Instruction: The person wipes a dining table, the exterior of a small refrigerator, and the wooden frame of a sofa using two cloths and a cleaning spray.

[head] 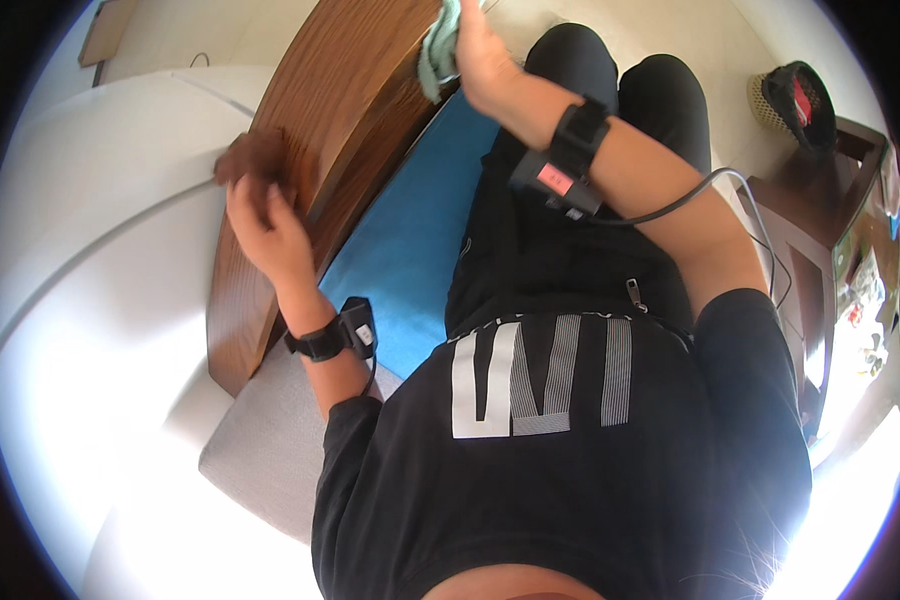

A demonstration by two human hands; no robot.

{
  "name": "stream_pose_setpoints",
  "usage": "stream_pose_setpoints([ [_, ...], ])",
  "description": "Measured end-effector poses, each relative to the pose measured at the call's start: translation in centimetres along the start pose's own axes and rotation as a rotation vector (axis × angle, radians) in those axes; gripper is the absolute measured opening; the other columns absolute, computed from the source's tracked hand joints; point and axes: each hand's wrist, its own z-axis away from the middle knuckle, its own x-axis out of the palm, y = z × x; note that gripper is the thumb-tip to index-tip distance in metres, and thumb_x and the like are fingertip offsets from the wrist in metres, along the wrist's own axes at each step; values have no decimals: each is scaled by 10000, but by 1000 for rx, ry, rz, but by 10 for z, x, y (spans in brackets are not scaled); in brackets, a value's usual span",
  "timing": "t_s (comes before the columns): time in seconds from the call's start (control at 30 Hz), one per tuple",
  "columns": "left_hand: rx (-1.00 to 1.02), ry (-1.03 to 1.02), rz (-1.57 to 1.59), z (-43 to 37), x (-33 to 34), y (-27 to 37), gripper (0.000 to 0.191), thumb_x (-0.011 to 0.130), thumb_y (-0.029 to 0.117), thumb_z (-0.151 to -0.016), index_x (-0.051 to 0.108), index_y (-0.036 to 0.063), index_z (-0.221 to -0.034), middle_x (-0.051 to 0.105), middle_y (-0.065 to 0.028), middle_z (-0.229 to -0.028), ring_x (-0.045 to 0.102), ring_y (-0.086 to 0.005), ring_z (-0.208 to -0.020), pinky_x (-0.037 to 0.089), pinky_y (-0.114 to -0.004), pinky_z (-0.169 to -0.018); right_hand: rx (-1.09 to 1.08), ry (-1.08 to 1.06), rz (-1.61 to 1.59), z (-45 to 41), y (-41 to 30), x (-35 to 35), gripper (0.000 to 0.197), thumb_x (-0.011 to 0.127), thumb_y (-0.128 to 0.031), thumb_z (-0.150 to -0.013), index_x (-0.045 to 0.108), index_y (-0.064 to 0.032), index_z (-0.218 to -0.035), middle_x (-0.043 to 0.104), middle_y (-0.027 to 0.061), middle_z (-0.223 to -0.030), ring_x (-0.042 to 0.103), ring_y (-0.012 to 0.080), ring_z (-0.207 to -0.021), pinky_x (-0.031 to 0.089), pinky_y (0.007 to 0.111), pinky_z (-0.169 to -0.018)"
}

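Observation:
My left hand [274,232] has its fingers and thumb around the lower part of a dark brown object [253,154], blurred and too unclear to name. That object is over the outer side of a curved wooden armrest [345,97] with visible grain. Higher up, my right hand [484,60] grips a pale green cloth [441,56], which hangs down against the armrest's inner edge. The fingertips of this hand are cut off by the top of the picture. Each wrist carries a black strap with a small device.
Beside my legs lies a blue seat cushion [412,232], with a grey cushion [270,435] nearer me. A white wall or panel [105,150] borders the armrest on the left. At right stand a lined waste basket [765,101] and a dark wooden table [802,202] bearing various items.

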Motion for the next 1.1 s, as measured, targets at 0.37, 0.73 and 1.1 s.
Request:
stream_pose_setpoints([
  [0.37, 42, -90, 14, -45, 32, 36, 376, 533, 216, -940, 539, 22, -1262, 467, -215, -1377, 444, -405, -1261, 364, -469, -1050, 487, 448, -99, -72, 63, -30, 667, 439, -595, -941, 462, -60, -1340, 552, 171, -1270, 555, 329, -1104, 458, 497, -904],
  [0.73, -4, -123, 41, -49, 29, 38, 394, 503, 222, -943, 512, 12, -1277, 453, -225, -1391, 439, -401, -1258, 361, -467, -1038, 315, -388, 362, -55, -62, -4, 792, 459, -713, -852, 564, -64, -1294, 595, 181, -1226, 555, 286, -1099, 433, 422, -932],
  [1.1, 8, -144, 5, -58, 36, 43, 400, 524, 188, -947, 502, -32, -1280, 490, -226, -1345, 494, -364, -1200, 387, -408, -1020, 513, -617, 360, -149, 39, -47, 820, 385, -735, -891, 584, -53, -1299, 523, 135, -1366, 530, 234, -1169, 389, 353, -1024],
])
